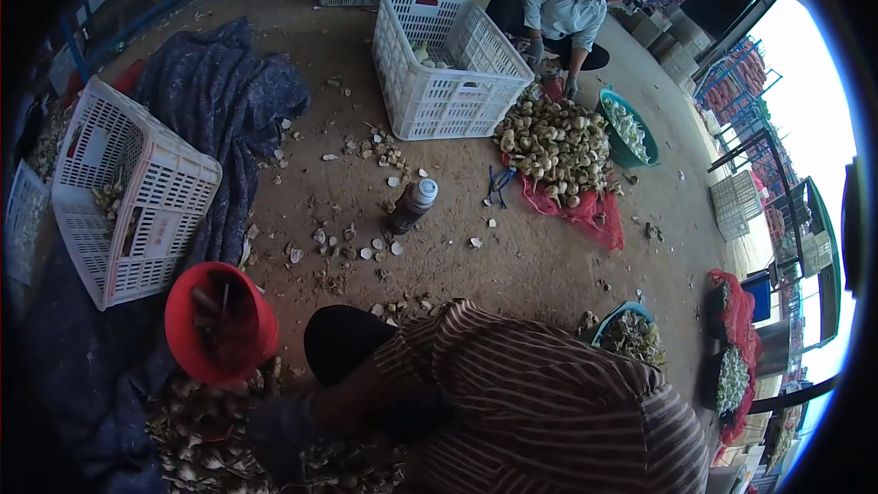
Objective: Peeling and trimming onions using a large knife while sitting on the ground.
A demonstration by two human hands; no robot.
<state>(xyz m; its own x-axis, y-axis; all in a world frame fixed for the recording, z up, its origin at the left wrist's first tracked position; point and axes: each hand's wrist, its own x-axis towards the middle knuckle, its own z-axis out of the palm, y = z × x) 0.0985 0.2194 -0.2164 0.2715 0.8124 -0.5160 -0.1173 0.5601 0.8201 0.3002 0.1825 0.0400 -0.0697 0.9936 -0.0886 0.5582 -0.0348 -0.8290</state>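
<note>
My right hand, in a dark glove, reaches down to a heap of garlic bulbs at the lower left; its fingers are too dark to make out, so what it holds cannot be told. My left hand is out of view. A red plastic bucket stands tilted just above the heap, with dark, blurred things inside. My striped sleeve and back fill the lower middle, beside a dark knee. A blue basin with garlic trimmings stands to the right of me.
A dark bottle stands ahead among scattered peelings. White crates stand ahead and left, beside a blue cloth. A co-worker squats behind a garlic pile on red netting, near a green basin.
</note>
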